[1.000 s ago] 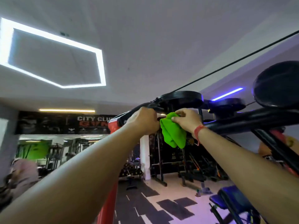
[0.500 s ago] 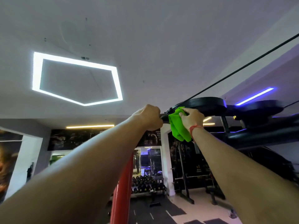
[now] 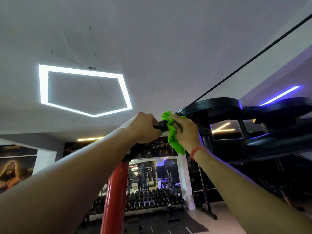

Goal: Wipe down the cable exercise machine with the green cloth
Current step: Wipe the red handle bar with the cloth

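Wiping is under way at the top of the cable exercise machine, on the black overhead bar next to the first pulley wheel.

Hand positions:
- Left hand: fingers curled round the black bar, gripping it just left of the cloth. This reads as a steadying hold.
- Right hand: fingers wrapped over the green cloth, pressing it against the bar end where the bar meets the pulley housing. A red band sits on the right wrist.

Cloth position: bunched between the right palm and the bar. One fold projects above the hand; a longer tail hangs free below it, clear of the frame.

Adjacent parts: the black cable runs up and to the right from the pulley. A second pulley wheel lies further right. The red upright descends below the left hand.

Progress, as a judgement:
1. Contact is confined to a short section of bar beside the first pulley.
2. No surface shows a visible difference between wiped and unwiped, so the portion completed cannot be determined.
3. Apparently still to do: both pulley wheels, the dark frame members to the right, and the red upright.
4. The task therefore appears to be at an intermediate stage with considerable surface remaining.
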A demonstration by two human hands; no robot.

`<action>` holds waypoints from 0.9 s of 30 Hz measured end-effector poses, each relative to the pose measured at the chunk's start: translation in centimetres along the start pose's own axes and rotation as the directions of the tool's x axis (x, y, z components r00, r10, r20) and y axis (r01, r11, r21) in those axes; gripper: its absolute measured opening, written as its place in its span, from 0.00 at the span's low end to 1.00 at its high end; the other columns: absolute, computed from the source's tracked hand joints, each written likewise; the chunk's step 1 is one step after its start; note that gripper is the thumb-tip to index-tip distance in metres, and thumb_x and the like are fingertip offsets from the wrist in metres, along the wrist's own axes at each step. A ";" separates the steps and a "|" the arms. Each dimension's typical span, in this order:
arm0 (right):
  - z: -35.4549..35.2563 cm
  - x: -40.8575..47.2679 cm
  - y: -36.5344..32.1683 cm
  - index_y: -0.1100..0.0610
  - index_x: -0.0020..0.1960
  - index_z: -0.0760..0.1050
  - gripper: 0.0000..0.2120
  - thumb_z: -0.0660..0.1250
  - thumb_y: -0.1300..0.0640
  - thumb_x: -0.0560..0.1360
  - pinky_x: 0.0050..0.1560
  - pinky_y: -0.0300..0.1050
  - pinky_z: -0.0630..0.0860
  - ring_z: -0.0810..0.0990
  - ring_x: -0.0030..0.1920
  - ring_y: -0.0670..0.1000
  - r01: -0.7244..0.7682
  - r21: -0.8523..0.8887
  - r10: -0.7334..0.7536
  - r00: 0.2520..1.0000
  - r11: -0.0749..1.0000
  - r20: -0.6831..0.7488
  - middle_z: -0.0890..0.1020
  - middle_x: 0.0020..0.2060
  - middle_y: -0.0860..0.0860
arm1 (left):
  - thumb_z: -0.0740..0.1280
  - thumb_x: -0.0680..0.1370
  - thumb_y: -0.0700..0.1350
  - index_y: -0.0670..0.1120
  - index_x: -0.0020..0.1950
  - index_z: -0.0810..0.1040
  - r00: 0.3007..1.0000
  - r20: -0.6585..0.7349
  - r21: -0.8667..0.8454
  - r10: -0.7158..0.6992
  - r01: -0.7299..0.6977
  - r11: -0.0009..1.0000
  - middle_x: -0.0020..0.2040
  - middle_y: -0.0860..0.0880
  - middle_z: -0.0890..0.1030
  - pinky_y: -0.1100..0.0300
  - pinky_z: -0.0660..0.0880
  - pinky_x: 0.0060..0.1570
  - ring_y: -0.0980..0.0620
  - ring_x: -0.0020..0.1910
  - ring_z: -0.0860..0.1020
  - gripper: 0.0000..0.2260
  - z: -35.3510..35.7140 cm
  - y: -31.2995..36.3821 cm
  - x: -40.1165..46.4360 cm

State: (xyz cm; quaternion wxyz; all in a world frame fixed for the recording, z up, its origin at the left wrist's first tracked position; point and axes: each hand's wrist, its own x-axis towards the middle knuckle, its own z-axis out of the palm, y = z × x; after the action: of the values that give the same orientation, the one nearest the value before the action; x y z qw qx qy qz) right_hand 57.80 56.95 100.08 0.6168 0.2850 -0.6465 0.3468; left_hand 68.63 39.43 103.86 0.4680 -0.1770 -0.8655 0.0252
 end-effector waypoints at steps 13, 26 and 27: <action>-0.5 1.6 3.4 0.48 0.65 0.80 0.13 0.64 0.55 0.82 0.72 0.40 0.65 0.74 0.70 0.49 0.061 0.062 -0.065 0.996 0.996 0.064 0.79 0.67 0.46 | 0.63 0.72 0.57 0.55 0.52 0.83 0.996 0.047 0.042 -0.082 0.080 0.996 0.40 0.51 0.83 0.52 0.82 0.44 0.51 0.39 0.82 0.14 -0.6 0.2 -1.2; 2.0 0.5 2.1 0.48 0.73 0.73 0.18 0.60 0.55 0.84 0.78 0.44 0.59 0.66 0.76 0.50 0.077 0.081 -0.081 0.996 0.994 0.046 0.72 0.74 0.46 | 0.59 0.75 0.61 0.54 0.58 0.82 0.995 0.040 0.059 -0.093 0.091 0.994 0.50 0.47 0.85 0.50 0.81 0.51 0.48 0.47 0.83 0.20 -1.2 0.1 -3.9; 2.5 0.0 1.1 0.50 0.73 0.74 0.18 0.60 0.56 0.84 0.77 0.42 0.57 0.66 0.76 0.50 0.096 0.076 -0.098 0.995 0.992 0.028 0.73 0.74 0.47 | 0.59 0.77 0.61 0.53 0.57 0.83 0.995 0.029 0.048 -0.095 0.094 0.994 0.50 0.47 0.85 0.51 0.80 0.52 0.48 0.48 0.83 0.19 -1.2 0.1 -4.1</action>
State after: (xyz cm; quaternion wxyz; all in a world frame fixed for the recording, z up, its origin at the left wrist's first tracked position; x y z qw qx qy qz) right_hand 55.40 55.60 99.96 0.6116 0.3445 -0.6281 0.3359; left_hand 71.69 38.02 101.29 0.4592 -0.1245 -0.8792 0.0261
